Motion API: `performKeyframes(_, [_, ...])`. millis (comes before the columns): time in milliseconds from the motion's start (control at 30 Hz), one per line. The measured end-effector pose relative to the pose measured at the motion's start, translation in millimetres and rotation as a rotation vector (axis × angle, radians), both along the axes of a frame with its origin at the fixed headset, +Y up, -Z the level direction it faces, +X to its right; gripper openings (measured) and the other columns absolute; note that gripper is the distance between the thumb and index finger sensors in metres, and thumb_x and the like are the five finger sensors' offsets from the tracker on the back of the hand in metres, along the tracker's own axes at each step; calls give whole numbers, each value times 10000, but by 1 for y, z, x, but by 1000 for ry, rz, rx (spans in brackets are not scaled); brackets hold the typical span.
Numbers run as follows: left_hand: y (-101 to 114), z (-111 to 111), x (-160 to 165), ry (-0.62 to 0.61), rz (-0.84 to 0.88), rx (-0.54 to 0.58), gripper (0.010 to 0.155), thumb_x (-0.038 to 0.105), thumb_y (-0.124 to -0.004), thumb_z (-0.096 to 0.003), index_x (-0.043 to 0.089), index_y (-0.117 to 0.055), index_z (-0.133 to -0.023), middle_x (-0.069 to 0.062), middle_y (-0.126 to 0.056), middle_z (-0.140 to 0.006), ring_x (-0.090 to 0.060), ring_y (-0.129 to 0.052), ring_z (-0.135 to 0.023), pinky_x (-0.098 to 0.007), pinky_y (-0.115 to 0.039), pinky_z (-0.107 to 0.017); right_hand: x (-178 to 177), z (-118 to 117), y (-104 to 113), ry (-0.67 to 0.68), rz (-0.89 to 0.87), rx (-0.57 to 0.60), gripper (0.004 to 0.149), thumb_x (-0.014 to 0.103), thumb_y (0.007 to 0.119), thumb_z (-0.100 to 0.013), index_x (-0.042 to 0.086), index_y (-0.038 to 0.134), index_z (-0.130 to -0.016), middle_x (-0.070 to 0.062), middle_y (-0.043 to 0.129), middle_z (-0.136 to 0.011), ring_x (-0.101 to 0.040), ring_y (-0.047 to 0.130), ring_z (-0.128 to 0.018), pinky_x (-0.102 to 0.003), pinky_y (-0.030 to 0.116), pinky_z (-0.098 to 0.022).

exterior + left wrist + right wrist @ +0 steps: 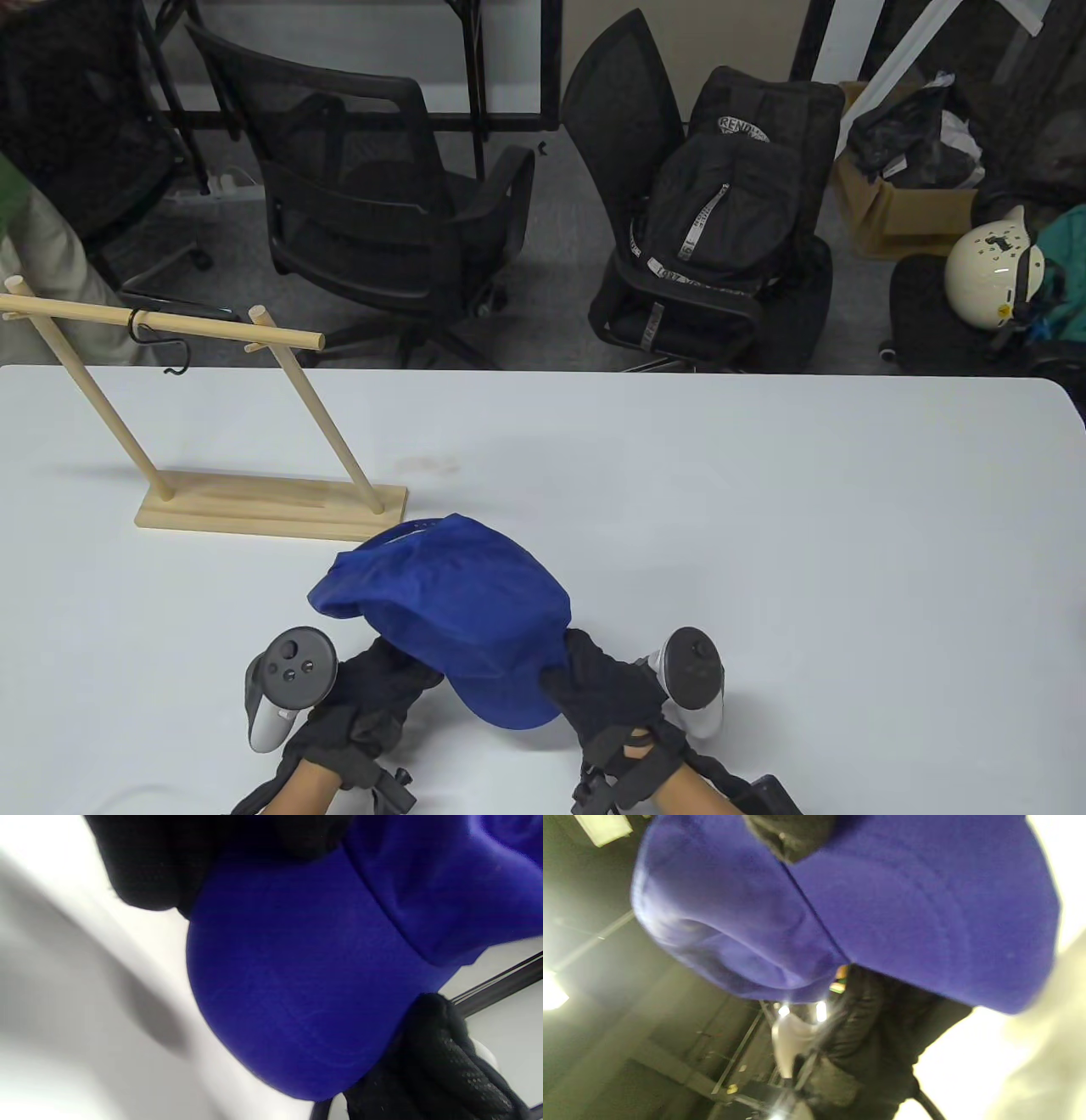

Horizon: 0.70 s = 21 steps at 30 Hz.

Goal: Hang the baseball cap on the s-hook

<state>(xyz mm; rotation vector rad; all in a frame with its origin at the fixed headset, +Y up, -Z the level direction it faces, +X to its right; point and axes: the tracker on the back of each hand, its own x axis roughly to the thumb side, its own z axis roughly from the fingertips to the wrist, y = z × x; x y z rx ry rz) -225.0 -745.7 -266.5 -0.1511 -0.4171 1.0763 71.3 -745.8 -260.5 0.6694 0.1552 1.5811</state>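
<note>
A blue baseball cap (462, 607) is near the table's front edge, its brim toward me. My left hand (377, 679) grips the brim's left side from below, and my right hand (594, 675) grips the brim's right side. The cap fills the left wrist view (297, 984) and the right wrist view (903, 921), with my fingers (791, 834) on it. A black s-hook (161, 340) hangs from the crossbar of a wooden rack (271, 505) at the back left, well away from the cap.
The white table (764, 526) reaches to its far edge at mid-frame. Beyond it stand black office chairs (382, 212), a chair stacked with black bags (730, 221), a cardboard box (899, 204) and a white helmet (988, 267).
</note>
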Motion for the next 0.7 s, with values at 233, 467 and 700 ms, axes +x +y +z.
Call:
performKeyframes(233, [0, -4, -19, 29, -39, -9, 454, 223, -708, -577, 153, -680, -1025, -135, -862, -1024, -376, -981, -899, -533, -891, -612, -3, -7, -17, -51, 120, -61, 474, 130, 692, -512, -19, 602, -952, -384, 705, -915, -537, 840, -752, -680, 693, -534])
performKeyframes(467, [10, -5, -40, -65, -39, 43, 434, 232, -713, -567, 212, -719, -1000, -81, -894, -1003, -327, -1002, -888, -503, -896, -626, -9, -5, -18, -16, 211, -28, 601, 114, 690, -515, -70, 481, -1047, -443, 616, -966, -607, 753, -828, -706, 658, -547])
performKeyframes(700, [42, 7, -70, 32, 24, 202, 429, 237, -708, -569, 242, -730, -998, -38, -920, -970, -306, -1009, -866, -518, -886, -623, -8, -4, -7, -15, 275, 42, 662, 150, 696, -521, -114, 403, -1054, -466, 522, -1002, -640, 671, -874, -715, 641, -552])
